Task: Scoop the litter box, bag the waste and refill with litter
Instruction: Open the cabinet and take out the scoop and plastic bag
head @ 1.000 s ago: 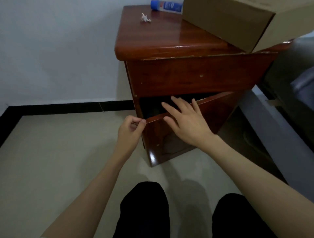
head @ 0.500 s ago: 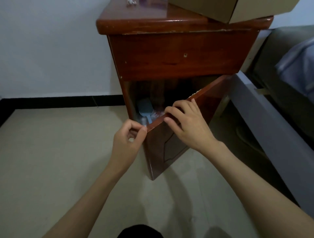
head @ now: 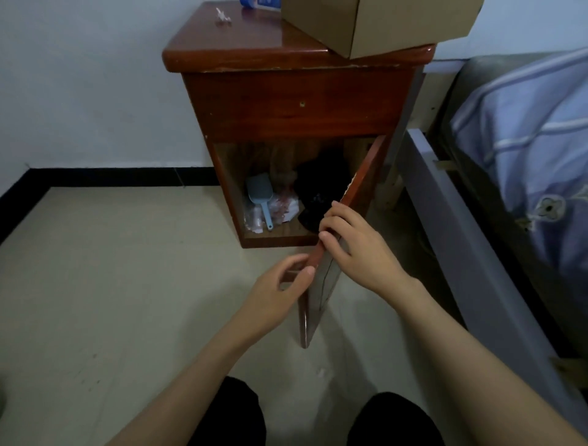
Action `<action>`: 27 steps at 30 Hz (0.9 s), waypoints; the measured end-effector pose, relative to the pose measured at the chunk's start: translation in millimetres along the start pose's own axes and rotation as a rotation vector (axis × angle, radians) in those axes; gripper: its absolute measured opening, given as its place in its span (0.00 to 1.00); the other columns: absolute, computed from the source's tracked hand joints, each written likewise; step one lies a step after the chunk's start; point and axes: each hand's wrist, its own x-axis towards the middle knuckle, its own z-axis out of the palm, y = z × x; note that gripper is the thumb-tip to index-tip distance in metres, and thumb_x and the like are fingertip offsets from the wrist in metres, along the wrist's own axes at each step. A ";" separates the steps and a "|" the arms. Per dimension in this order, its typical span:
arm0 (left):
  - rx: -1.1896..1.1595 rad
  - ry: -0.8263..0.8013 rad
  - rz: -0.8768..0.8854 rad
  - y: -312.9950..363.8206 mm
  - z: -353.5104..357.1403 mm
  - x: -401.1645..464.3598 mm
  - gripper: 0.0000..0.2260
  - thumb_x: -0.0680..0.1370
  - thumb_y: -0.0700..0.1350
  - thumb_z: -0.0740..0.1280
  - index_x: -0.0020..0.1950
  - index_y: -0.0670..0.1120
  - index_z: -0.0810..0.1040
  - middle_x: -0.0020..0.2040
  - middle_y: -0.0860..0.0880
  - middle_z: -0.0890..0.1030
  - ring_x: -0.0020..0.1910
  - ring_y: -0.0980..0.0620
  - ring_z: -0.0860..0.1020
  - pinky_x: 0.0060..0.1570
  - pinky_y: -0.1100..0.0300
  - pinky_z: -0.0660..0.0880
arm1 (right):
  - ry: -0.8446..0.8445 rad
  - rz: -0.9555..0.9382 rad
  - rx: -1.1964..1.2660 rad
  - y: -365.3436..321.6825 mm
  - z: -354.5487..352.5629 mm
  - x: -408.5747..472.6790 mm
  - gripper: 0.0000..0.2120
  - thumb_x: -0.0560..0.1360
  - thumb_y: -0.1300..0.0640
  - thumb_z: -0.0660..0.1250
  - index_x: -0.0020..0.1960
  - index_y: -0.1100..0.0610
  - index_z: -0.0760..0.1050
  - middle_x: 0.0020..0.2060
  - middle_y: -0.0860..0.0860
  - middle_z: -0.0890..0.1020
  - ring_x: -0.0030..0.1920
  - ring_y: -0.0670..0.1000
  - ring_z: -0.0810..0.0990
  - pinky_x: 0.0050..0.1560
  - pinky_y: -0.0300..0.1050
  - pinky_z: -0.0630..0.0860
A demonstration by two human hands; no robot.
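Observation:
A red-brown wooden nightstand [head: 296, 105] stands against the white wall, its lower door [head: 346, 203] swung wide open toward me. My left hand [head: 280, 286] pinches the door's free edge near its lower part. My right hand [head: 359, 248] grips the same edge higher up, fingers curled over it. Inside the compartment lies a pale blue litter scoop [head: 261, 195] with its handle pointing toward me, on clear plastic bags [head: 254, 216]. Beside it sit a red-and-white packet [head: 284, 207] and a black bag [head: 318, 194]. No litter box is in view.
A cardboard box [head: 381, 25] and a blue-capped bottle [head: 261, 3] rest on the nightstand top. A bed with a striped blue blanket [head: 525, 143] and a grey frame rail [head: 461, 248] runs along the right. Beige floor [head: 111, 270] spreads to the left. My dark-clad knees are at the bottom.
The door has swung from nearly closed to wide open, both hands moving with its edge toward me. The scoop and bags inside have come into view.

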 end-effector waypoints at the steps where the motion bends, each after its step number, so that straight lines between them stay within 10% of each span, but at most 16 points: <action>1: -0.015 -0.028 -0.028 2.6 9.8 -1.8 0.12 0.75 0.56 0.62 0.59 0.59 0.74 0.55 0.57 0.79 0.56 0.58 0.77 0.56 0.58 0.75 | -0.002 0.022 0.056 3.6 -6.0 -5.0 0.12 0.79 0.53 0.59 0.58 0.56 0.76 0.64 0.49 0.72 0.73 0.44 0.59 0.70 0.40 0.61; 9: -0.113 -0.252 -0.130 27.8 71.0 -6.7 0.26 0.76 0.56 0.62 0.73 0.58 0.59 0.69 0.60 0.68 0.64 0.62 0.70 0.67 0.57 0.68 | -0.195 0.138 0.075 32.9 -50.6 -30.2 0.22 0.80 0.52 0.56 0.74 0.52 0.62 0.76 0.44 0.55 0.75 0.39 0.46 0.72 0.41 0.53; 14: -0.152 -0.288 -0.183 50.8 128.5 2.8 0.21 0.78 0.50 0.63 0.67 0.62 0.60 0.61 0.61 0.73 0.56 0.64 0.75 0.56 0.66 0.70 | -0.251 0.164 -0.016 59.2 -74.2 -49.3 0.24 0.82 0.55 0.51 0.77 0.54 0.51 0.77 0.45 0.45 0.70 0.36 0.40 0.69 0.36 0.44; 21: 0.149 -0.443 -0.111 51.0 154.2 9.7 0.31 0.77 0.58 0.61 0.76 0.53 0.53 0.76 0.52 0.57 0.74 0.52 0.57 0.73 0.51 0.58 | -0.276 0.218 -0.260 87.1 -99.6 -64.2 0.28 0.81 0.56 0.54 0.76 0.62 0.48 0.77 0.55 0.46 0.77 0.50 0.46 0.73 0.40 0.48; 27: 0.621 -0.300 0.086 41.7 86.9 20.6 0.29 0.78 0.56 0.59 0.76 0.52 0.51 0.77 0.51 0.53 0.75 0.55 0.53 0.72 0.63 0.50 | -0.295 0.240 -0.506 73.6 -93.5 -61.4 0.31 0.80 0.48 0.54 0.77 0.59 0.46 0.77 0.58 0.44 0.77 0.55 0.42 0.75 0.48 0.43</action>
